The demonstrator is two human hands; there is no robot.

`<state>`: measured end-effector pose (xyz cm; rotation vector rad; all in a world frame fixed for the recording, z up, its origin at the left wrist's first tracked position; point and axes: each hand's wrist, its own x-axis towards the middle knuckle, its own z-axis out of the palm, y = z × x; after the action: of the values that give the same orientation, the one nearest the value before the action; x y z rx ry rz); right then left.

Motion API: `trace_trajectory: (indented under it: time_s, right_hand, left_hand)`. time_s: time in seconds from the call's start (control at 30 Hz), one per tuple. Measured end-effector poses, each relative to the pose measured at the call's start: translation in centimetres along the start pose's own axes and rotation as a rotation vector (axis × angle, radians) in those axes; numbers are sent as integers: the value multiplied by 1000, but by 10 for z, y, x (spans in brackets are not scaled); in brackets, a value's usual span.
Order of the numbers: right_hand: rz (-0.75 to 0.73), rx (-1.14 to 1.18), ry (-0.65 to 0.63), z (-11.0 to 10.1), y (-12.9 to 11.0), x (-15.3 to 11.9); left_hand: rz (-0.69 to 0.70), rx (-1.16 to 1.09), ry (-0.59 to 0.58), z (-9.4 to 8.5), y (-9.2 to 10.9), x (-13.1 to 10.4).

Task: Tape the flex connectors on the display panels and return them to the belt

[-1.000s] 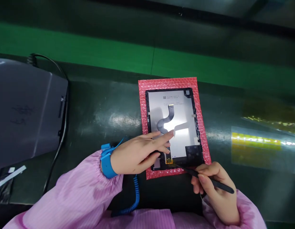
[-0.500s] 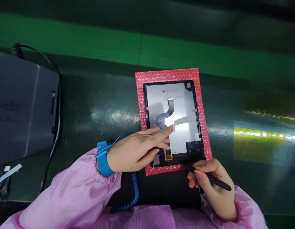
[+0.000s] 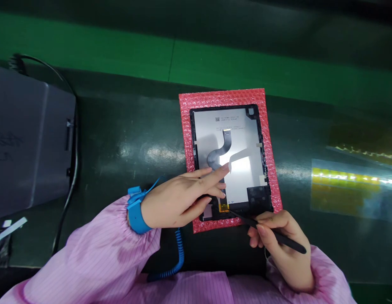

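A tablet screen panel (image 3: 208,126) with a silver back and black frame lies on a red bubble-wrap sheet (image 3: 223,98). My left hand (image 3: 186,196) rests across its lower left, fingers stretched out over the grey flex cable (image 3: 226,141). Black tweezers (image 3: 287,242) are gripped in my right hand (image 3: 280,236) at the lower right corner. Their tip is at the amber connector end (image 3: 224,207) of the cable; whether it touches cannot be made out. A thin pale strip (image 3: 242,155) sits by my left index fingertip.
A grey bin (image 3: 31,135) stands at the left, with a black cable (image 3: 76,156) along it. A blue coiled cord (image 3: 179,249) runs below my blue wrist strap (image 3: 139,215). Clear film with yellow strips (image 3: 344,177) lies on the right of the dark green table (image 3: 145,122).
The tweezer tip has shifted slightly left and up towards the amber connector end. My left hand stays in place on the panel. The view has moved slightly.
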<state>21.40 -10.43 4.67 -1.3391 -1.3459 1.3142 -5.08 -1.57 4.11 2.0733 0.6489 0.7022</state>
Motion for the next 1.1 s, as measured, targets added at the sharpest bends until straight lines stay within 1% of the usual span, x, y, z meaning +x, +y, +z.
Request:
trace_trajectory:
  time_s: [0.13, 0.27, 0.37, 0.5, 0.63, 0.7, 0.77, 0.83, 0.9, 1.0, 1.03, 1.1]
  right_hand:
    - [3, 4, 4, 0, 1, 0]
    - [10, 1, 7, 0, 1, -1]
    - [11, -4, 10, 0, 2, -1]
    - [16, -6, 8, 0, 3, -1]
    - [13, -10, 5, 1, 1, 0]
    - [29, 9, 48, 2, -1, 0]
    - [37, 50, 142, 3, -2, -1]
    - [6, 97, 237, 3, -2, -1]
    - [-81, 118, 298, 2, -2, 0]
    - [-216, 80, 323, -2, -8, 8]
    - [-230, 51, 299, -3, -12, 12]
    - [-216, -14, 194, -4, -24, 23]
  left_hand:
    - [22, -4, -1, -2, 1, -1]
    - [37, -29, -52, -4, 2, -1]
    - [80, -56, -63, -1, 2, -1]
    - [111, -22, -62, 3, 2, 1]
    - [121, 12, -83, 2, 3, 3]
    - [116, 31, -97, 2, 5, 3]
    - [110, 60, -109, 2, 6, 3]
    - [114, 81, -109, 4, 7, 3]
    - [115, 39, -81, 8, 9, 3]
    - [100, -183, 36, 11, 11, 5]
    - [89, -251, 86, 11, 12, 6]
    - [68, -319, 166, 10, 14, 6]
